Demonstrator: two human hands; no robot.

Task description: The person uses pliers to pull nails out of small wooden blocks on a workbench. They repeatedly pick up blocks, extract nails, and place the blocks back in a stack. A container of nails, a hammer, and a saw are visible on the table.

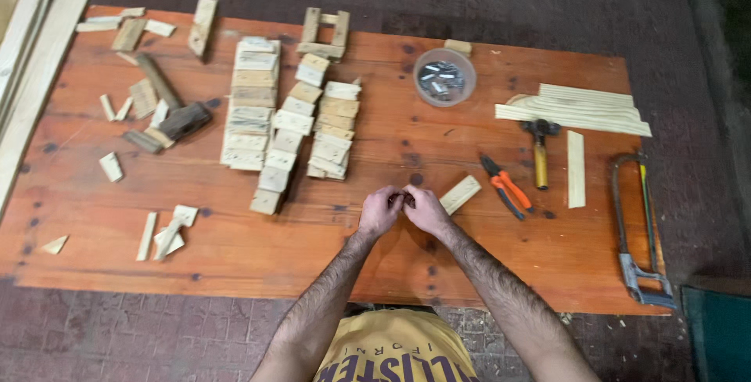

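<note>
My left hand (pixel 379 211) and my right hand (pixel 426 210) meet fingertip to fingertip over the front middle of an orange-brown wooden table (pixel 235 249). Both pinch something small and dark between them; what it is cannot be made out. A short pale wood block (pixel 460 193) lies just right of my right hand. Three rows of small stacked wood pieces (pixel 285 112) lie behind my left hand.
A clear plastic cup of nails (pixel 443 77) stands at the back. To the right lie orange-handled pliers (pixel 507 186), a hammer (pixel 540 147), thin wood strips (pixel 579 108) and a hacksaw (pixel 635 225). Offcuts (pixel 149 104) and long planks (pixel 31 61) sit left.
</note>
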